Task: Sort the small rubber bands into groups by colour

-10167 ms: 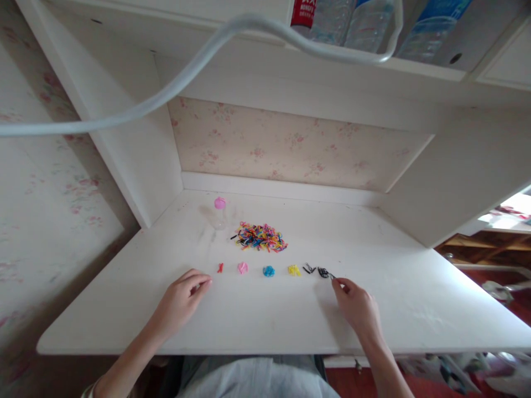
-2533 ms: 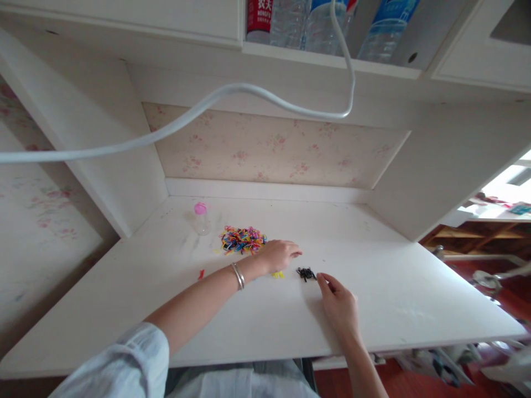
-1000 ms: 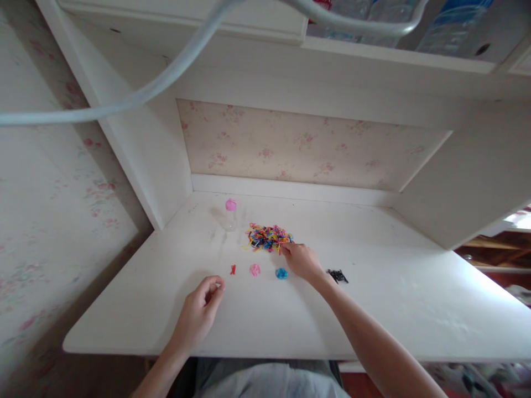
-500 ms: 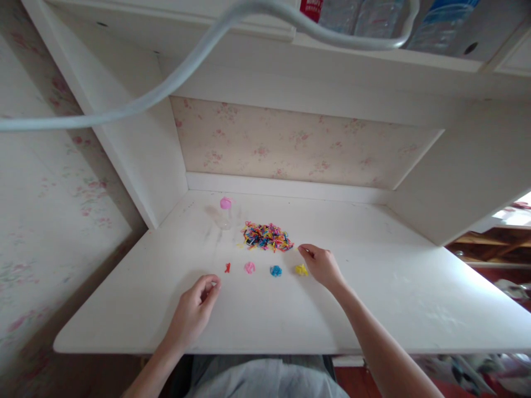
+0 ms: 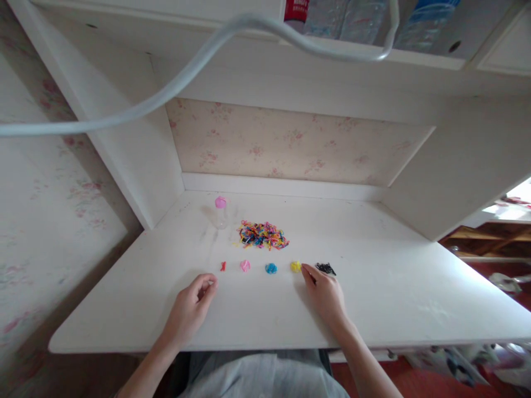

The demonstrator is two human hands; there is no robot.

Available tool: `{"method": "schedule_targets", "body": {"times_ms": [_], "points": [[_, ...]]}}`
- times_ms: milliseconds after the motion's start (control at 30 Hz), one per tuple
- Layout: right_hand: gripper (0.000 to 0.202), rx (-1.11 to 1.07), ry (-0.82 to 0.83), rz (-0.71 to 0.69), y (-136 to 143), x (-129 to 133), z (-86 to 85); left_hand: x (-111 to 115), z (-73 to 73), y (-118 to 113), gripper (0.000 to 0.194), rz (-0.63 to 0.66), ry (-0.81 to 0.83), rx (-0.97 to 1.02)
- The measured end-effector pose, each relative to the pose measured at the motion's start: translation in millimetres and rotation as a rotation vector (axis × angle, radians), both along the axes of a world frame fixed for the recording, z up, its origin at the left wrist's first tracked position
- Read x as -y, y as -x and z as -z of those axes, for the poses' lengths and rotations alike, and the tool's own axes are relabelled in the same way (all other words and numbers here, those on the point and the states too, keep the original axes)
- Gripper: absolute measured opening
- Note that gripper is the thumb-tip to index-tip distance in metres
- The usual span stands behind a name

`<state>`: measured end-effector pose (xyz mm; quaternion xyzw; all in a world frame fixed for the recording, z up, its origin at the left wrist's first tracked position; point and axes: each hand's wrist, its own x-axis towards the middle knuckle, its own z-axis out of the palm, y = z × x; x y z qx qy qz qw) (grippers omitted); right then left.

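Observation:
A heap of mixed-colour small rubber bands (image 5: 264, 236) lies mid-desk. In front of it runs a row of little single-colour piles: red bands (image 5: 223, 266), pink bands (image 5: 245, 266), blue bands (image 5: 271, 268), yellow bands (image 5: 295, 267) and black bands (image 5: 326, 268). My right hand (image 5: 326, 290) is low over the desk, its thumb and index pinched at the yellow pile's right edge; whatever they hold is too small to make out. Near the red pile, my left hand (image 5: 193, 301) rests on the desk, fingers curled and closed, their contents unclear.
A clear jar with a pink lid (image 5: 220, 203) stands behind the heap, to the left. The white desk (image 5: 257, 320) has side panels and an overhead shelf holding bottles (image 5: 365, 19). A pale curved tube (image 5: 174, 83) crosses the upper view.
My right hand has moved from the mixed heap's right end down to the yellow pile. The black pile has come into sight beside it. My left hand has stayed put.

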<state>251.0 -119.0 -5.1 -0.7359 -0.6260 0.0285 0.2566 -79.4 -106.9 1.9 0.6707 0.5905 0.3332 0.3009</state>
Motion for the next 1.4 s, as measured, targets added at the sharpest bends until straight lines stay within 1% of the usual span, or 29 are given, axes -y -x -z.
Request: {"method": "schedule_targets", "body": {"times_ms": [133,300,400,467,533,600,667,733,833,967,1100,1233,1333,1400], "points": [[0.036,0.019,0.024,-0.028,0.4,1.2,-3.5,0.6,-1.1,-0.7,0.028,-0.004,-0.002,-0.01],[0.037,-0.058,-0.017,0.053,-0.6,10.1,-3.2,0.6,-1.6,-2.1,0.03,0.002,0.019,0.004],[0.038,-0.135,-0.021,0.094,-1.3,12.6,-3.1,-7.2,-6.8,-4.1,0.032,0.005,0.038,0.022],[0.038,-0.165,-0.012,0.092,-1.2,13.0,-4.1,-17.9,-14.3,-7.2,0.033,0.041,0.025,-0.015],[0.038,-0.183,-0.011,0.08,-0.8,13.1,-5.4,-33.1,-23.2,-12.2,0.032,0.097,-0.02,-0.102],[0.039,-0.196,-0.014,0.08,-0.7,13.1,-6.0,-51.4,-30.3,-18.3,0.028,0.14,-0.08,-0.235],[0.039,-0.204,-0.013,0.093,-1.3,13.1,-5.5,-70.9,-32.9,-24.6,0.025,0.151,-0.114,-0.412],[0.039,-0.214,-0.015,0.104,-2.4,12.9,-4.2,-89.0,-31.4,-30.0,0.021,0.142,-0.126,-0.48],[0.038,-0.236,-0.017,0.101,-3.8,12.5,-2.7,-109.9,-25.3,-36.1,0.02,0.134,-0.137,-0.521],[0.04,-0.252,-0.009,0.101,-4.3,12.2,-3.4,-124.8,-19.4,-40.8,0.018,0.15,-0.136,-0.569],[0.04,-0.278,-0.005,0.108,-4.9,11.9,-4.8,-128.7,-20.2,-41.6,0.019,0.185,-0.152,-0.581],[0.043,-0.312,-0.021,0.119,-5.2,11.6,-6.1,-124.1,-30.1,-45.3,0.02,0.214,-0.19,-0.561],[0.045,-0.33,-0.027,0.121,-5.1,11.2,-6.8,-113.1,-41.0,-58.6,0.021,0.28,-0.229,-0.528],[0.045,-0.332,-0.033,0.131,-5.0,10.9,-6.8,-102.9,-46.6,-73.8,0.022,0.368,-0.267,-0.488]]}}
